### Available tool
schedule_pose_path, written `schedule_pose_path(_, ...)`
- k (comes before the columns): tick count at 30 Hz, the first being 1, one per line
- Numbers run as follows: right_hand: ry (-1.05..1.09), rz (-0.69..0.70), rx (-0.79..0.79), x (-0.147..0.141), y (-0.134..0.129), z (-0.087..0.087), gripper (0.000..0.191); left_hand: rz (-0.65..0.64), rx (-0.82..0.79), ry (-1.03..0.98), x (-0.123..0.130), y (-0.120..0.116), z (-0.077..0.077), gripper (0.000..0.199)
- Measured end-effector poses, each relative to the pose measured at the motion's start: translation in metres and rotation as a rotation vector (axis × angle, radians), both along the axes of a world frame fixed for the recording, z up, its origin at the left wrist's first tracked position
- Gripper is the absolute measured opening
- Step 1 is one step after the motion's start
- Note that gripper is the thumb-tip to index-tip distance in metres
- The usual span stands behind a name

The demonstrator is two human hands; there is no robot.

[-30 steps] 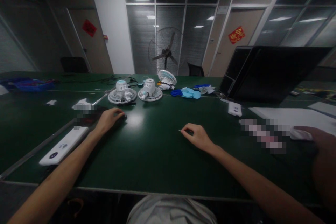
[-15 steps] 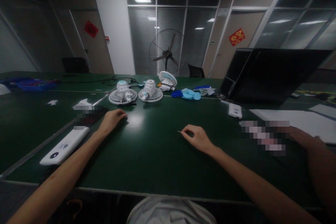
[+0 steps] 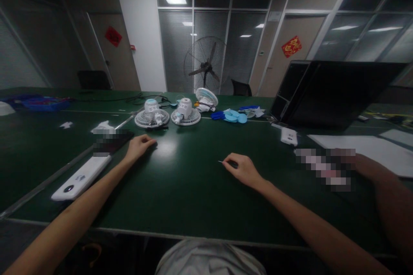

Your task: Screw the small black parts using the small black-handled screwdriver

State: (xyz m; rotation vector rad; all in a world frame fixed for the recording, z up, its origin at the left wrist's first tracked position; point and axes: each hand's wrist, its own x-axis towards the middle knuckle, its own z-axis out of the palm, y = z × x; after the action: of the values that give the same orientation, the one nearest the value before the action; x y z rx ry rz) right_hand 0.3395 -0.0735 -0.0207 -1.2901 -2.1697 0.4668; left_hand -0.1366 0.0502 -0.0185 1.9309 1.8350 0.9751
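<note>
My left hand rests at the green table, fingers pinched together beyond the dark end of a pixelated phone-like object. Whatever its fingertips may hold is too small to make out. Farther right, my right hand is closed round a thin stick. Its slim pale tip sticks out to the left from between thumb and forefinger, and something dark shows inside the curled fingers. Beyond the left hand, two white fan heads lie face down, and a third fan head tilts behind them.
A white power bank lies beside my left forearm. Blue gloves sit past the fans. At right stand a black monitor, a smaller white device and white paper. Another person's arm reaches in from the right.
</note>
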Motion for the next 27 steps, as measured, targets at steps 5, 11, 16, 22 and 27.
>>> schedule_pose_path(5, -0.007, 0.000, 0.014, 0.000, -0.002, 0.000, 0.022, -0.041, 0.074, 0.069, 0.005, -0.001, -0.003, 0.044)
schedule_pose_path(11, -0.024, 0.002, 0.020, 0.000, -0.002, 0.000, 0.022, -0.130, 0.137, 0.266, 0.009, -0.009, 0.001, 0.037)
schedule_pose_path(16, -0.025, 0.015, 0.028, 0.000, -0.001, 0.000, 0.021, -0.201, 0.154, 0.455, 0.016, -0.013, 0.004, 0.034)
schedule_pose_path(22, -0.023, 0.020, 0.035, -0.001, -0.003, 0.004, 0.022, -0.157, 0.128, 0.393, 0.018, -0.010, 0.003, 0.037)
schedule_pose_path(27, -0.010, 0.020, 0.045, -0.003, -0.005, 0.008, 0.018, -0.133, -0.062, 0.027, 0.008, -0.004, 0.010, 0.043)
